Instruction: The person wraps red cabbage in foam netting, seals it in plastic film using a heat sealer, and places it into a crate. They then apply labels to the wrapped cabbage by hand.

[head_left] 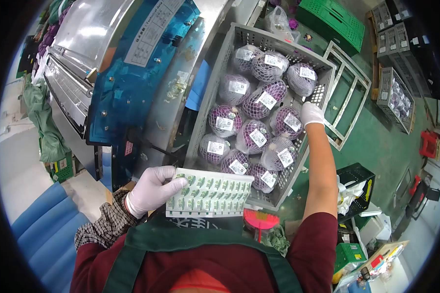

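My left hand (154, 190), in a white glove, pinches a white sheet of green-printed labels (210, 193) at its left end, in front of my chest. A grey crate (193, 141) holds several purple cabbages (264, 99), each wrapped in white netting or film with a white label on it. At the crate's right side is my right hand (312, 114), also gloved, with its fingers bent over by the rim; what they hold, if anything, is hidden.
A machine with a blue panel (132, 63) stands at the left. Beyond the crate are a green crate (333, 22) and a pale metal frame (347, 93). A black crate (359, 180) and stacked grey crates (396, 44) are at the right.
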`<move>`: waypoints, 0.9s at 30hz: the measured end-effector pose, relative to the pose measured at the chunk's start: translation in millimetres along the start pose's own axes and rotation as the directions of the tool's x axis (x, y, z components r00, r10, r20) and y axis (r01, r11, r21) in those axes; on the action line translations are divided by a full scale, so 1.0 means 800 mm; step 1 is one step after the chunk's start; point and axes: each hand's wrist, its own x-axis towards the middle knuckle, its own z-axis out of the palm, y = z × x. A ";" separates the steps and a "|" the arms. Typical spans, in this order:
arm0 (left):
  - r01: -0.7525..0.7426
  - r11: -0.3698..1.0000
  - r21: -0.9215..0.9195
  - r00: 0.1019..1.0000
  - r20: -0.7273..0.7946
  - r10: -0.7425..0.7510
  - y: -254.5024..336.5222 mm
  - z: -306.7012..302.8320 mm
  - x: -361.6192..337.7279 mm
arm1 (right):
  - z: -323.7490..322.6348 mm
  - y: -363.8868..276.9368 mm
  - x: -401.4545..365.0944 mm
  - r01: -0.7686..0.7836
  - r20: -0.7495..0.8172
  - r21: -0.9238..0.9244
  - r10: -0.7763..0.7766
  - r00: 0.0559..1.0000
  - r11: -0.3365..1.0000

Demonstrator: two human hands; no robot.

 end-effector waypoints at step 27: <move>0.025 0.998 -0.052 0.998 -0.061 -0.028 -0.030 -0.018 -0.011 | 0.030 -0.209 0.045 0.276 -0.209 0.950 -0.355 0.911 0.149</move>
